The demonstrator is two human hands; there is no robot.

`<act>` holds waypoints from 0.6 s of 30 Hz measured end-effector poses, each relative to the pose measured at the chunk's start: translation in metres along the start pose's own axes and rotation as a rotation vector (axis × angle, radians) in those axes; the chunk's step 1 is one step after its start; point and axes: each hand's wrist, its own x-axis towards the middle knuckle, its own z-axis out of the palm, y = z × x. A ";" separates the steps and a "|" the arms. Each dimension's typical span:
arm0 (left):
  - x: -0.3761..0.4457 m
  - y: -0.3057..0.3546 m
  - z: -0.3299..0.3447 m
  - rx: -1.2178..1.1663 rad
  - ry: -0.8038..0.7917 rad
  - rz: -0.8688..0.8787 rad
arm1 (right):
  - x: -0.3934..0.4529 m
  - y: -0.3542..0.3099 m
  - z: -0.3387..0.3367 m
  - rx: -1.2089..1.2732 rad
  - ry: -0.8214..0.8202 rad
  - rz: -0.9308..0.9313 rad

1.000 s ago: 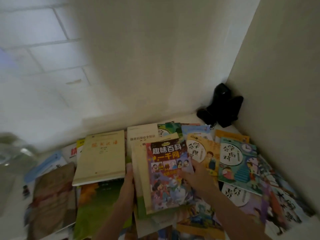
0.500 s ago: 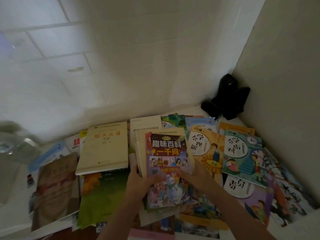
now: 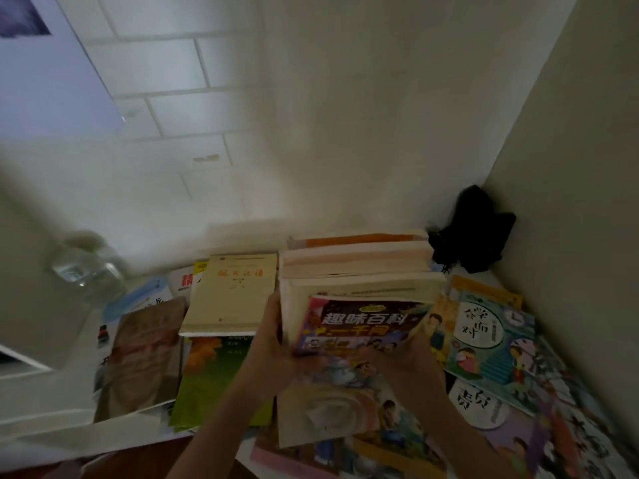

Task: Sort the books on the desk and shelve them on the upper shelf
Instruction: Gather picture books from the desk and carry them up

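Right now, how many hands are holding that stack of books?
2. The left hand grips the stack of books at its left edge; the right hand holds its right front corner.

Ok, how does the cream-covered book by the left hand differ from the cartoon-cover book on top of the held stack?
The cream-covered book lies flat on the other desk books, untouched; the cartoon-cover book tops a stack gripped by the left hand and right hand and tilted up. The cream one's cover is plain with small red lettering; the cartoon one is multicoloured with large characters. The cream one looks thick; the cartoon one's thickness is unclear. Both covers face up.
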 end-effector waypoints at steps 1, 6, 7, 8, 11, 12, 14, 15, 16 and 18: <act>0.004 -0.002 -0.006 -0.012 0.009 0.001 | 0.007 -0.004 0.007 0.024 -0.026 -0.038; 0.010 -0.039 -0.023 -0.108 0.093 -0.150 | 0.024 0.016 0.030 0.078 -0.138 -0.062; 0.008 -0.049 -0.021 -0.124 0.103 -0.180 | 0.026 0.028 0.030 0.085 -0.161 -0.046; 0.008 -0.060 -0.019 -0.143 0.104 -0.212 | 0.027 0.032 0.029 0.136 -0.187 0.012; 0.010 -0.084 -0.017 -0.193 0.122 -0.240 | 0.033 0.048 0.024 0.156 -0.280 0.104; 0.011 -0.088 -0.017 -0.203 0.123 -0.239 | 0.034 0.053 0.023 0.110 -0.265 0.121; 0.013 -0.088 -0.016 -0.280 0.149 -0.251 | 0.033 0.060 0.023 0.083 -0.182 0.085; 0.015 -0.090 -0.016 -0.302 0.187 -0.227 | 0.033 0.063 0.024 0.013 -0.128 0.041; 0.013 -0.088 -0.015 -0.318 0.212 -0.218 | 0.031 0.063 0.026 -0.019 -0.097 0.013; 0.009 -0.076 -0.014 -0.307 0.229 -0.191 | 0.028 0.054 0.030 -0.003 -0.058 0.010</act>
